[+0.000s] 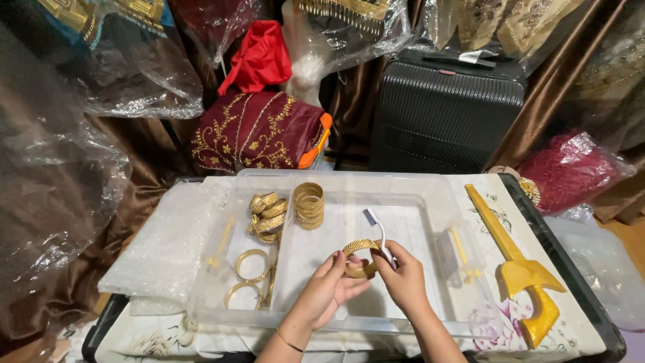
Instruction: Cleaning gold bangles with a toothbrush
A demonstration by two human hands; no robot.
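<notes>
My left hand [329,290] holds a wide gold bangle [361,247] over a clear plastic tray [416,202]. My right hand [404,279] grips a white toothbrush [378,232], its bristled head pointing up and away just past the bangle. Both hands meet above the tray's middle. At the tray's far left stands a stack of gold bangles [309,205], with a heap of more bangles [267,216] beside it. Two thin gold rings [250,277] lie flat at the near left.
A gold sheath-shaped ornament [521,269] lies on the cloth at the right. Bubble wrap [168,242] sits left of the tray. Behind stand a black suitcase [447,111], a maroon embroidered garment [259,131], a red cloth [259,57] and plastic-wrapped items.
</notes>
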